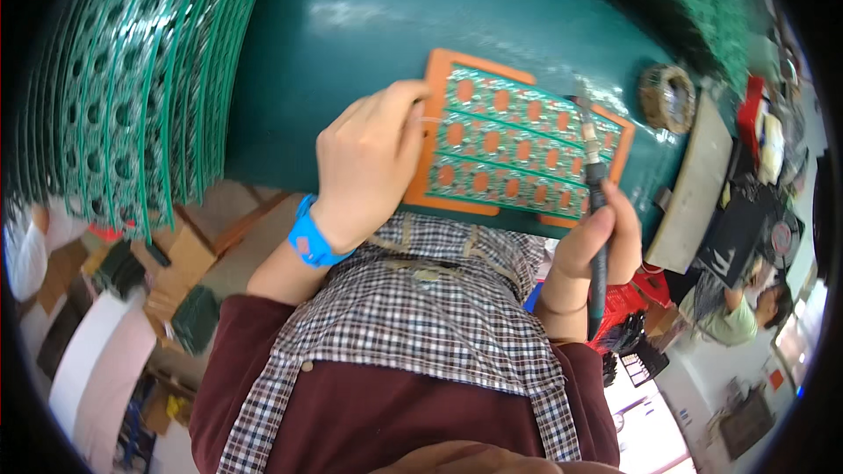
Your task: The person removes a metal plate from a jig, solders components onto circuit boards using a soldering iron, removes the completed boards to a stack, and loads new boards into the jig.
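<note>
A green circuit board panel with rows of round openings lies in an orange frame on the green tabletop. My right hand grips a soldering iron with a dark handle, its tip pointing away from me over the panel's right part. Whether the tip touches the board I cannot tell. At the frame's left edge, my left hand has thumb and forefinger pinched together. A faint thin solder wire seems to come from that pinch toward the board. A blue band circles my left wrist.
A tall row of green circuit board panels stands at the left. A roll of tape sits at the right, beside a pale board. More green panels are at the far right. Another person is farther off to the right.
</note>
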`<state>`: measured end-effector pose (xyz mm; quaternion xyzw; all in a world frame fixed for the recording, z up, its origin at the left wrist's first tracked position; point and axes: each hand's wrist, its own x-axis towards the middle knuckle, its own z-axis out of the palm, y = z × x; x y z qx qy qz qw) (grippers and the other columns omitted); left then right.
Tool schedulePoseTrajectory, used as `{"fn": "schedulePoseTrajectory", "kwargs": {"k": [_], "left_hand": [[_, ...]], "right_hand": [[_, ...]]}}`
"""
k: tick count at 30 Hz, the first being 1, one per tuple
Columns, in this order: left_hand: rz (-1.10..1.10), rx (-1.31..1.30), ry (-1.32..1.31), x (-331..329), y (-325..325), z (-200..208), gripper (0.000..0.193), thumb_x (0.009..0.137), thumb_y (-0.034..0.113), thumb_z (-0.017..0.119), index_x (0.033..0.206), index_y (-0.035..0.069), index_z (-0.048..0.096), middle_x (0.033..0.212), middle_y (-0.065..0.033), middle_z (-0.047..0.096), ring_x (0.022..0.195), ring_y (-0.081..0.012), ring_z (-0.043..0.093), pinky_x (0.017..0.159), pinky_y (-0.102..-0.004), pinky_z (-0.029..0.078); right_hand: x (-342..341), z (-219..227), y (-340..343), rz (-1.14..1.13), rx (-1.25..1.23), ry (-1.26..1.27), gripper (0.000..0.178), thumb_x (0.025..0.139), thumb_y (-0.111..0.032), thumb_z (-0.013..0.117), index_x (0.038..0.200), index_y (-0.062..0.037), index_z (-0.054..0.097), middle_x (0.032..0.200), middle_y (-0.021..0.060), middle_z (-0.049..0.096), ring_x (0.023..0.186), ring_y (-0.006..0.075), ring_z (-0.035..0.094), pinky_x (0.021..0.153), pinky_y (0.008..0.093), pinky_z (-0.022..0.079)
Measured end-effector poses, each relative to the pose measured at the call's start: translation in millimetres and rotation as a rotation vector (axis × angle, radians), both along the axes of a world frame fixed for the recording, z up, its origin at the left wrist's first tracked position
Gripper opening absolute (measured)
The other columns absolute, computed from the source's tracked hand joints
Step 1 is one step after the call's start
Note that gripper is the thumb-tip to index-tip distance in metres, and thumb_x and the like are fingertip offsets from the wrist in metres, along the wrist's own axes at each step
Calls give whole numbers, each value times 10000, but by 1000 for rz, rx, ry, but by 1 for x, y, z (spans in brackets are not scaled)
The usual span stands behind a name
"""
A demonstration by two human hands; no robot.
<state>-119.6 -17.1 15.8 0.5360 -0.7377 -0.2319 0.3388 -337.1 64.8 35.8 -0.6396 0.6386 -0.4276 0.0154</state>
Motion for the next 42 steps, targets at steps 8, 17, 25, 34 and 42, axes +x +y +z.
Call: {"fn": "schedulePoseTrajectory", "kwargs": {"k": [8, 17, 25, 34, 42], "left_hand": [[-84, 104, -191, -1, 21, -4, 144, 883, 135, 608, 817, 60, 505, 752, -83, 546, 645, -283, 580, 534, -389, 446], [37, 3, -411, -6, 14, -13, 127, 802, 85, 622, 775, 32, 509, 758, -105, 522, 670, -308, 595, 528, -417, 460], [9, 111, -46, 6, 11, 17, 147, 805, 53, 643, 804, 12, 502, 768, -99, 612, 562, -197, 594, 497, -342, 441], [-228, 495, 875, 11, -1, 21, 195, 799, -61, 629, 842, 55, 479, 760, 4, 571, 704, -44, 560, 595, -186, 435], [85, 310, 1156, 80, -8, 37, 196, 799, -22, 652, 836, 112, 513, 730, 35, 593, 533, 12, 406, 428, -179, 223]], "right_hand": [[-86, -43, -22, -321, -56, 331, 336, 797, -30, 693, 1124, -24, 615, 864, 141, 643, 694, 254, 610, 639, 334, 491], [-64, -77, -10, -302, 134, -225, 318, 866, 25, 589, 1165, -79, 615, 720, 101, 658, 623, 151, 639, 575, 274, 503], [-54, -77, -17, -225, 6, -51, 221, 865, 7, 609, 1076, -57, 629, 754, 132, 665, 667, 196, 671, 592, 296, 509], [-77, 74, -14, -229, -108, -238, 141, 958, -106, 505, 1033, -35, 599, 706, 53, 599, 603, 96, 574, 520, 225, 451], [-80, 82, -188, -86, -184, 119, 182, 861, -84, 639, 1010, -87, 535, 716, 120, 641, 670, 278, 640, 611, 378, 477]]}}
